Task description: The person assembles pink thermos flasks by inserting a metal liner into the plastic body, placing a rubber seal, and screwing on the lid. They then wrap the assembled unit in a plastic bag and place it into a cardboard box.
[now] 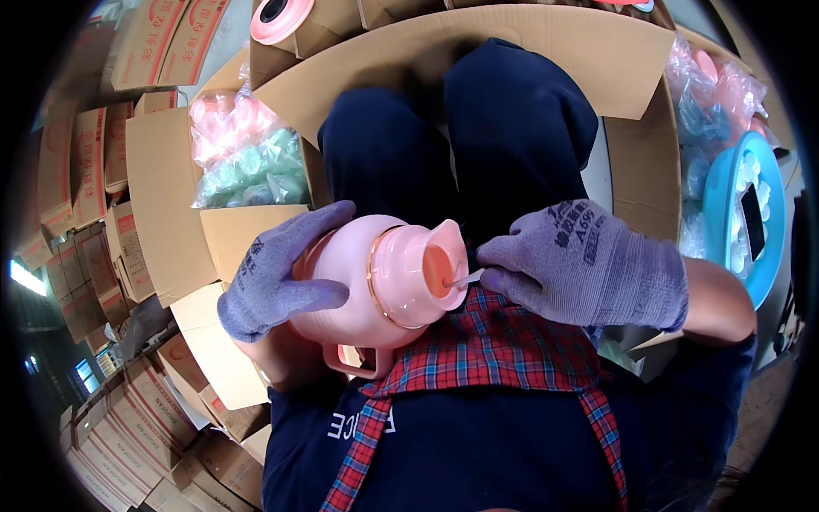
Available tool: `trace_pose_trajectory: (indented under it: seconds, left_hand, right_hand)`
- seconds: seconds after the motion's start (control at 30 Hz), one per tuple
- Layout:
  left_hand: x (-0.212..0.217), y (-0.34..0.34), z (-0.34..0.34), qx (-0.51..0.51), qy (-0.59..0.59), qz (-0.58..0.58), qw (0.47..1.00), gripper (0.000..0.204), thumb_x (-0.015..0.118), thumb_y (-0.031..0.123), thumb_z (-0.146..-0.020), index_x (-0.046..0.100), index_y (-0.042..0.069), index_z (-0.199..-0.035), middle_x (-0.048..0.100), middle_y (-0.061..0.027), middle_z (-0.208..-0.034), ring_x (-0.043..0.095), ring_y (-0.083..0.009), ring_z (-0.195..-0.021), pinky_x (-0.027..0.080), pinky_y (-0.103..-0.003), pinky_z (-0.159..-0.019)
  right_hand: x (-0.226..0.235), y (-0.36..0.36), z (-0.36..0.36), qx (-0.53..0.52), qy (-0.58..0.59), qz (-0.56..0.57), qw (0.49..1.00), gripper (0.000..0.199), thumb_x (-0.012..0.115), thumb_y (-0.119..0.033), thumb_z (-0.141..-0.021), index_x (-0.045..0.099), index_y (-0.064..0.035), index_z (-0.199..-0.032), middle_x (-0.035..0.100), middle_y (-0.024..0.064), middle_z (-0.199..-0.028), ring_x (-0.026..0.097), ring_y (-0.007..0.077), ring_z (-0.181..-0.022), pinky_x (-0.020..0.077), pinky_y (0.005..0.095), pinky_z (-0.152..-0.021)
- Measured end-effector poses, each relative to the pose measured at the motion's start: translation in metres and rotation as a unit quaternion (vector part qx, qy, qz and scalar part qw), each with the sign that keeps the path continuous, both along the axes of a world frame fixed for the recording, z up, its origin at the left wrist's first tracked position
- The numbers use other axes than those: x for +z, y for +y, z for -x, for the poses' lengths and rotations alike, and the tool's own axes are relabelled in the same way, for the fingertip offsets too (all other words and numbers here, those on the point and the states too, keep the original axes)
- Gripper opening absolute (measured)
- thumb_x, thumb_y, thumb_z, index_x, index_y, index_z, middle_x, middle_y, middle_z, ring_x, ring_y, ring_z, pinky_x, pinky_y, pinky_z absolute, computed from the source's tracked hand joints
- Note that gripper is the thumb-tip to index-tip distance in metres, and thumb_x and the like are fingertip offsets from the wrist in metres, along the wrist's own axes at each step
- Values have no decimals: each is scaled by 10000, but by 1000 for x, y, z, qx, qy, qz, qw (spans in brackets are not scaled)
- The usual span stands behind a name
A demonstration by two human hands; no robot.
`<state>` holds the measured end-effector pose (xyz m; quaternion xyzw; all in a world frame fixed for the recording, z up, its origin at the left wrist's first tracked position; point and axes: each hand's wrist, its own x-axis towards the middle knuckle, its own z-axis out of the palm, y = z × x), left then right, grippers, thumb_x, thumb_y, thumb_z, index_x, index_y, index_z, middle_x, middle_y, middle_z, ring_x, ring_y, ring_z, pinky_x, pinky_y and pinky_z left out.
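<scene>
Over the lap, left hand [277, 277] grips pink jug [375, 286] — right hand [589, 264] pinches thin tool [467, 277] closed.

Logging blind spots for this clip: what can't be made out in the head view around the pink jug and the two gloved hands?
- The thin white tool: its grip end is buried in the right hand, and what its tip touches inside the pink jug mouth cannot be made out.
- Jug interior: shadowed, too small.
- Jug's far side: covered by the left hand.
- Blue tub: contents blurred near the fisheye rim.
</scene>
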<state>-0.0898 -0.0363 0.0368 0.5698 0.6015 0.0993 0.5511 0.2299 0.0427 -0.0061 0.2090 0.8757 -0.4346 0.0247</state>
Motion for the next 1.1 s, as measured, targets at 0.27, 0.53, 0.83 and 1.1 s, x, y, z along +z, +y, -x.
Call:
trace_pose_trajectory:
  seconds: [0.27,0.53,0.83,1.1]
  left_hand:
    - [-2,1,-11,-60,84,-59,993,766,768,381,-734,513,-11,-1341,605,-221,-1211,603,-356,-1102,448,-394,-970]
    - [-14,7,-6,-91,61,-100,989,779,771,432,-696,559,-30,-1286,631,-223,-1151,633,-358,-1027,478,-394,-923]
    - [-15,16,-4,-80,53,-57,994,908,688,627,-707,554,-67,-1278,627,-208,-1179,614,-325,-1091,439,-399,-981]
    - [-17,20,8,8,-54,37,998,758,662,409,-737,526,-70,-1309,601,-206,-1248,568,-294,-1173,393,-374,-1031]
  right_hand:
    - [1,27,10,106,-57,-22,992,331,510,-293,-960,652,-55,-779,626,119,-651,650,279,-653,532,384,-631]
    - [40,40,25,99,-86,-67,989,335,546,-272,-927,656,-37,-715,613,113,-630,638,267,-623,522,381,-588]
    - [44,37,33,96,-65,-257,960,169,638,-224,-794,680,-62,-773,630,101,-744,656,239,-701,511,371,-587]
    - [40,45,46,63,45,-264,961,251,669,-274,-705,676,-58,-835,585,46,-778,600,196,-748,466,341,-644]
